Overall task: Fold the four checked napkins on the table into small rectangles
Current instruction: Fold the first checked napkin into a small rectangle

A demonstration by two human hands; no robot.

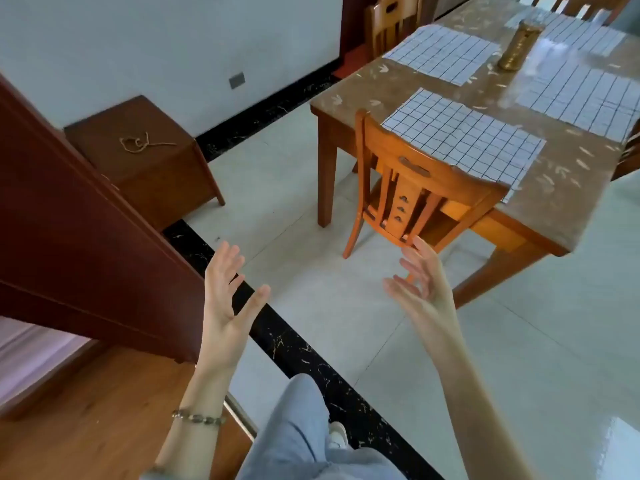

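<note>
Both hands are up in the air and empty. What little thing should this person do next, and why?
Probably step up to the table and reach for the nearest checked napkin. The left hand and right hand are open and empty, well short of the table, and no napkin in view is folded. A chair stands before that napkin, so reaching over or beside it seems likely.

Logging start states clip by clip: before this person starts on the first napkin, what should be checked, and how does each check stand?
1. Left hand free: ok, open, holding nothing.
2. Right hand free: ok, open.
3. Hands at the table: not ok, both are over the floor, short of it.
4. Near napkin flat, unfolded: ok.
5. Chair clear of it: not ok, its back overlaps the napkin's edge in view.
6. Gold canister off the napkins: cannot tell.
</note>
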